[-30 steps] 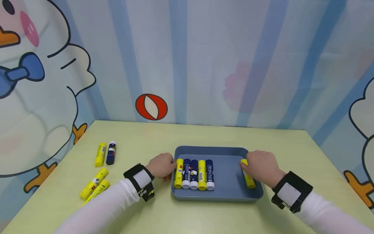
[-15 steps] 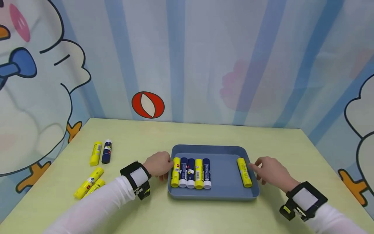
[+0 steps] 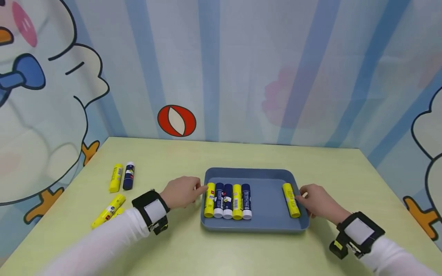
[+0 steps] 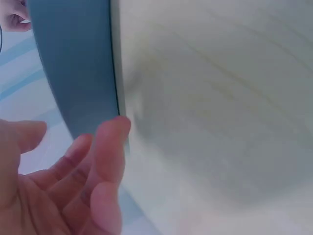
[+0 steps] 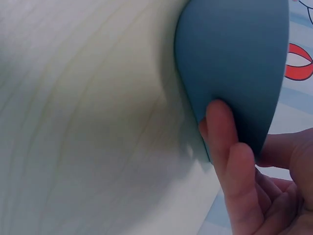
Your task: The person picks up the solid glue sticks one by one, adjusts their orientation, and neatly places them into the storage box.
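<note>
A grey-blue tray [image 3: 255,227] holds a row of yellow and navy glue sticks [image 3: 227,201] at its left. A single yellow glue stick [image 3: 291,200] lies slightly tilted along the right wall. My right hand [image 3: 320,202] grips the tray's right rim; in the right wrist view its fingers [image 5: 221,129] press the outer wall, with the thumb at the rim. At the left side my left hand [image 3: 181,191] reaches toward the rim. Its thumb [image 4: 29,134] and fingers stand apart in the left wrist view, fingertips close to the outer wall.
On the left of the pale yellow table [image 3: 165,153] lie a yellow glue stick [image 3: 116,178] and a navy glue stick [image 3: 129,176]. Nearer are another yellow glue stick [image 3: 108,211] and one partly hidden by the left sleeve. A cartoon-printed backdrop [image 3: 238,76] stands behind.
My right hand has let go of the single yellow glue stick and moved right onto the tray's rim. The left hand has shifted slightly left, its fingers loosening at the tray's edge.
</note>
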Demonstrator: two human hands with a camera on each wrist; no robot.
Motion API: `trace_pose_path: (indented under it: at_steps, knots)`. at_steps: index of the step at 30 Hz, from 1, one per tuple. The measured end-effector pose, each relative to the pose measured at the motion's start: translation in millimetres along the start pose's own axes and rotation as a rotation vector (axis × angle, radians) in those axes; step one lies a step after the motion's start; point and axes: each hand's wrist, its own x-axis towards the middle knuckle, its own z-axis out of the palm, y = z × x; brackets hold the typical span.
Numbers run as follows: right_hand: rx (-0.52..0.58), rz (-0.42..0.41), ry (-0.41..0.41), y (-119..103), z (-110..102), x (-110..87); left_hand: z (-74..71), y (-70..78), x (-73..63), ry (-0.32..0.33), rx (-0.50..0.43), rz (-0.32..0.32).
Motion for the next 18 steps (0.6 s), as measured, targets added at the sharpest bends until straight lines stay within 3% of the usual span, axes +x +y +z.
trace_pose_path:
  at_steps: [5,12,18]
  knots:
    - [-0.008,-0.011,-0.004,0.3,-1.4,1.3,-25.3,-20.5,-22.6,0.101,0.076,0.047]
    - [-0.023,-0.034,-0.003,-0.5,-0.9,0.9,-63.8,-60.4,-62.9,0.197,0.122,-0.004]
    - [-0.025,-0.031,-0.005,-1.5,-1.4,0.0,-71.5,-84.1,-92.6,0.226,0.146,-0.093]
